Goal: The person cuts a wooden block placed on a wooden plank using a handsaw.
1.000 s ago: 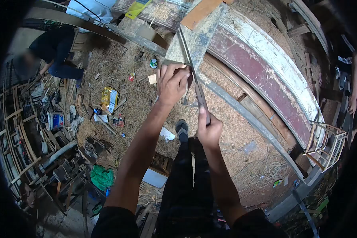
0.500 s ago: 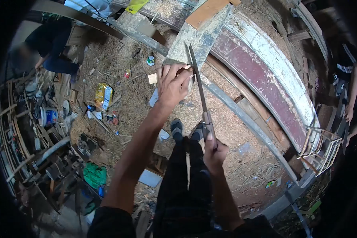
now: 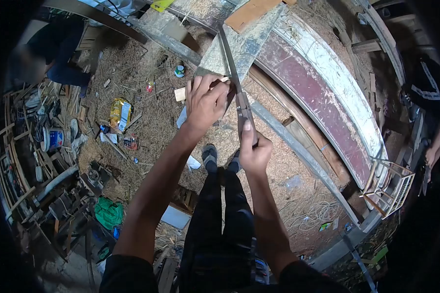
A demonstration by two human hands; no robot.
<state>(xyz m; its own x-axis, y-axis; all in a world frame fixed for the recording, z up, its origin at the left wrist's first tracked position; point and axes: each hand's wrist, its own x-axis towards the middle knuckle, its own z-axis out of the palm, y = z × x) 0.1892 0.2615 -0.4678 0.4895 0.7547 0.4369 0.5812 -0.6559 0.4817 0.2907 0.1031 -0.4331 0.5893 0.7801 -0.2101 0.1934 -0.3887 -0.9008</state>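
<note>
My right hand (image 3: 255,152) is wrapped around the handle of a hand saw (image 3: 231,61), thumb on top, with the long narrow blade pointing away from me. Against the near end of a dusty board (image 3: 253,49), my left hand (image 3: 203,103) has its fingers curled around a small piece of wood (image 3: 224,79), mostly hidden by the fingers. The blade runs close beside the left fingertips and over the board; whether it touches the wood I cannot tell. A brown flat piece of wood (image 3: 249,15) rests on the board's far part.
A curved maroon and white panel (image 3: 308,88) lies to the right, beside a grey beam (image 3: 303,151). Shavings cover the floor, with a yellow packet (image 3: 121,115) and green bag (image 3: 108,212). One person (image 3: 58,53) bends at left; another person's hand (image 3: 432,155) shows at right.
The saw and my right hand have slid forward, away from me, so the handle is nearer my left hand. My left hand keeps its grip; the view has shifted slightly.
</note>
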